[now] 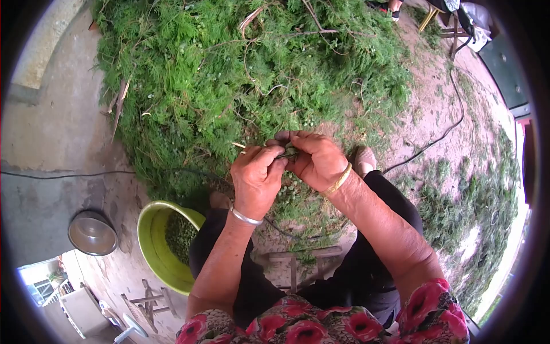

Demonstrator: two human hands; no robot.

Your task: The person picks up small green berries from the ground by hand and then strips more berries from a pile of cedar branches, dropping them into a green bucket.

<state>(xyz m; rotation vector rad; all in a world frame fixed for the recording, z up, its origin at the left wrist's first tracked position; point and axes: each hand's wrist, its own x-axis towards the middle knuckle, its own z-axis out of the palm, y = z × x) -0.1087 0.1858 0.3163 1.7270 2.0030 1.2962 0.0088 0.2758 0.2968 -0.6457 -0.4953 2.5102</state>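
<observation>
My left hand (256, 176), with a silver bangle at the wrist, is closed in a pinch near the middle of the view. Facing it, my right hand (314, 158), with a gold bangle, is also closed, its fingertips nearly against the left ones. Between them is a small dark green piece (291, 152), partly hidden by the fingers. A thin pale stem (238, 145) sticks out beside my left hand. Beyond both hands lies a large heap of green branches (200, 80). Left of my knees stands a yellow-green bucket (151, 241) holding many small green bits.
A metal bowl (93, 233) sits on the ground at the left. Black cable (438, 140) crosses the floor. Wooden stools (150, 304) stand at lower left. More cut greenery (475, 212) is spread at the right. Another person's foot (395, 12) shows at the top right.
</observation>
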